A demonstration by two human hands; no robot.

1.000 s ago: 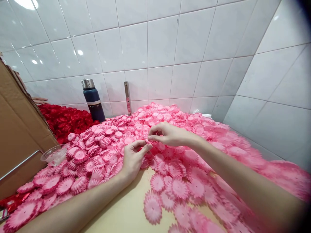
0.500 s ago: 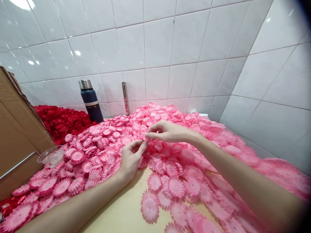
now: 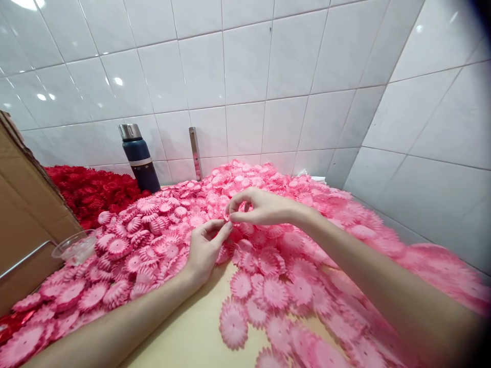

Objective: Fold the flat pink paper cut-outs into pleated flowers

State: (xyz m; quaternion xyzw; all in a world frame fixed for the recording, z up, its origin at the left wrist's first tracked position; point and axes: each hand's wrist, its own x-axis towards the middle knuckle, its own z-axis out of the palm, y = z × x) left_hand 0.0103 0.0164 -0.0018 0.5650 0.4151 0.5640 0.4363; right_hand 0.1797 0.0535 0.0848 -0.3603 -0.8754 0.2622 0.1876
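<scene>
Head view: both hands' fingers point(image 3: 224, 230) seemingly pinching one pink flower point(image 3: 227, 221), bare tabletop point(image 3: 192, 332) nearer.

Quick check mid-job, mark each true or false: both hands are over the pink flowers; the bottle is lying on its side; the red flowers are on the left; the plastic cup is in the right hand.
1. Both hands, left hand and right hand, are over the pink flowers. True.
2. The bottle lies on its side. False: it stands upright by the wall.
3. The red flowers are on the left. True.
4. The plastic cup is in the right hand. False: it sits by the cardboard box, untouched.
</scene>
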